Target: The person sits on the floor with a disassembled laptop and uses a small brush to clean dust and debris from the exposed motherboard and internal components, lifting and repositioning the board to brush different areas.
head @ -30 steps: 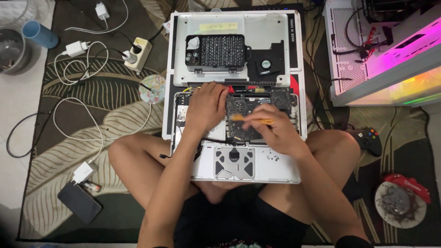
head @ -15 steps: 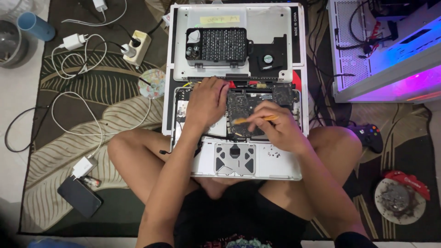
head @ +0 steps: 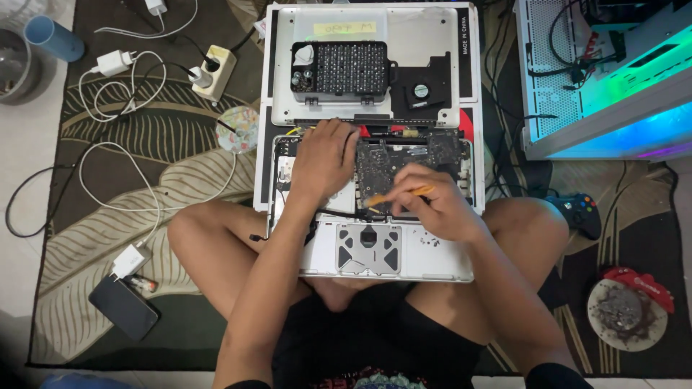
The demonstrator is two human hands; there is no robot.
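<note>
An opened silver laptop (head: 432,253) lies across my crossed legs, its dark circuit board (head: 386,160) exposed. My left hand (head: 326,158) rests flat on the left part of the board and the chassis, holding it down. My right hand (head: 432,203) grips a thin orange-handled tool (head: 398,194) like a pen, its tip touching the board near its lower left edge. A black cable (head: 339,214) runs across the chassis below the board.
Beyond the laptop lies its removed bottom cover (head: 425,43) bearing a black bit set case (head: 339,68) and a small fan (head: 419,90). Left: power strip (head: 213,72), white chargers, cables, phone (head: 124,306), blue cup (head: 53,37). Right: lit white computer case (head: 613,79), game controller (head: 580,212), round ashtray (head: 624,310).
My head has dropped slightly closer, so the scene shifts. Both hands stay on the board; the orange tool's tip has moved a little leftward across it.
</note>
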